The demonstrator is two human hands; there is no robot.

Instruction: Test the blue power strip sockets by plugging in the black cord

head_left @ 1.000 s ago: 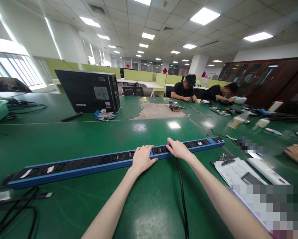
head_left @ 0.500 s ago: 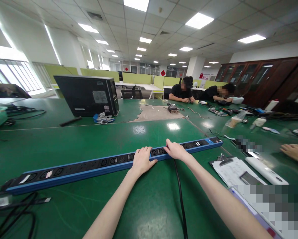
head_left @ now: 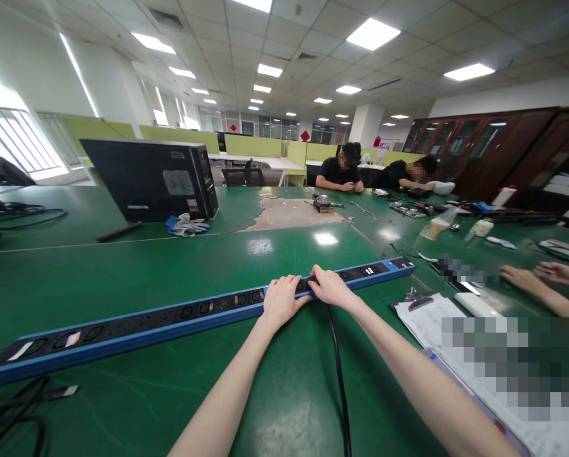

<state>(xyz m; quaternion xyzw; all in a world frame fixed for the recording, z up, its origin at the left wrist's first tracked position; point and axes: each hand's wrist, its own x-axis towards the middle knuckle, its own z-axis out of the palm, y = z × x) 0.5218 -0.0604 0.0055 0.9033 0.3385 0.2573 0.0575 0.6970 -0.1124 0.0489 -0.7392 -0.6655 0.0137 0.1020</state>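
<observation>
A long blue-and-black power strip (head_left: 174, 313) with a row of sockets lies slantwise across the green table. My left hand (head_left: 280, 298) is wrapped over its middle, fingers on the far edge and thumb along the near side. Just right of it, my right hand (head_left: 330, 287) is closed over the sockets, holding the end of a black power cord (head_left: 337, 368). The cord runs from under this hand down towards me. Its plug is hidden by my fingers, so I cannot tell how far it sits in a socket. One socket shows between the hands.
A black computer case (head_left: 153, 181) stands at the back left, with gloves (head_left: 188, 225) beside it. A clipboard with papers (head_left: 427, 317) lies at right, near another person's hands (head_left: 526, 279). Loose black cables (head_left: 20, 406) lie at lower left. Two people sit across the table.
My left hand has slid right along the strip, closer to my right hand. The view has turned slightly right. The other person's hands at right reach further into view.
</observation>
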